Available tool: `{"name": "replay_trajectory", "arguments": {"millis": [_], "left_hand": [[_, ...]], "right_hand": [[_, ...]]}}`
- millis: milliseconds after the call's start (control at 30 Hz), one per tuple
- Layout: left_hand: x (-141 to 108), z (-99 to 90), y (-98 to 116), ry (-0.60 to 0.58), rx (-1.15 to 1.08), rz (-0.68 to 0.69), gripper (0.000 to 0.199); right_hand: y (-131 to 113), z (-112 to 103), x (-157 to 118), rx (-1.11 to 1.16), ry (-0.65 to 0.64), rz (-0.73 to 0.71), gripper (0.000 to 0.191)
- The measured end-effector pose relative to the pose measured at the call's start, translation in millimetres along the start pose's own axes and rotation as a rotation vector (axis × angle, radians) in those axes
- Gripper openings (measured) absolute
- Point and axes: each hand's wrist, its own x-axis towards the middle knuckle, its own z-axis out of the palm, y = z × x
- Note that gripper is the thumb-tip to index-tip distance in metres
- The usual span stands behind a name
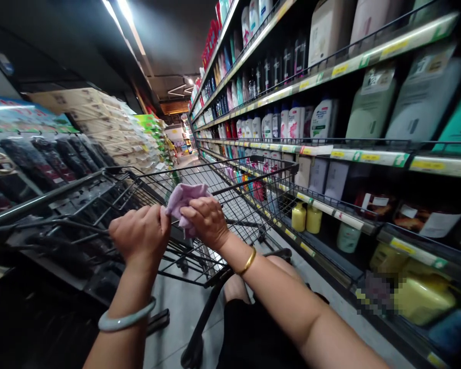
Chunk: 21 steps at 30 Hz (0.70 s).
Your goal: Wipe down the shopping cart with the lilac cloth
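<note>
My right hand (pixel 207 220) is closed on a lilac cloth (pixel 187 197), which is bunched up around its fingers. A corner of the cloth narrows toward my left hand (pixel 140 233), a fist whose thumb side meets it; the inside of that fist is hidden. Both hands are raised above a black wire shopping cart (pixel 249 195) standing in front of me. Whether either hand touches the cart's wires I cannot tell. A pale green bangle (pixel 126 322) circles my left wrist, and a gold bangle (pixel 249 260) my right.
On the right runs a long shelf with shampoo bottles (pixel 322 119) and yellow pump bottles (pixel 422 297) low down. Dark packaged goods (pixel 54 161) hang at left, near stacked beige packs (pixel 96 113). Grey floor tiles (pixel 215 328) show below the cart.
</note>
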Motion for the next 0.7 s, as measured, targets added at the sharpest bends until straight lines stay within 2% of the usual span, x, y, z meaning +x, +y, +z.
{"name": "replay_trajectory", "arguments": {"millis": [167,267,333,433,500,633,700], "left_hand": [[-1,0.0,4,0.030,0.000,-0.026,0.039],[1,1.0,7,0.038,-0.025,-0.077,0.037],[1,2.4,9,0.053,-0.020,-0.107,0.037],[1,4.2,10,0.042,0.012,-0.112,0.037],[0,4.5,11,0.030,0.021,-0.109,0.038],[-1,5.2,10,0.048,0.024,-0.103,0.039],[0,6.7,10,0.073,0.018,-0.105,0.040]], "right_hand": [[10,2,-31,0.043,0.219,0.229,0.027],[1,4,-45,0.062,0.328,0.387,0.026],[-10,5,-49,0.096,0.266,0.350,0.028],[-14,3,-51,0.157,0.117,0.170,0.029],[1,-3,-52,0.173,0.158,0.209,0.030],[44,-15,-54,0.204,0.454,0.527,0.035],[46,-15,-52,0.214,0.480,0.599,0.037]]}}
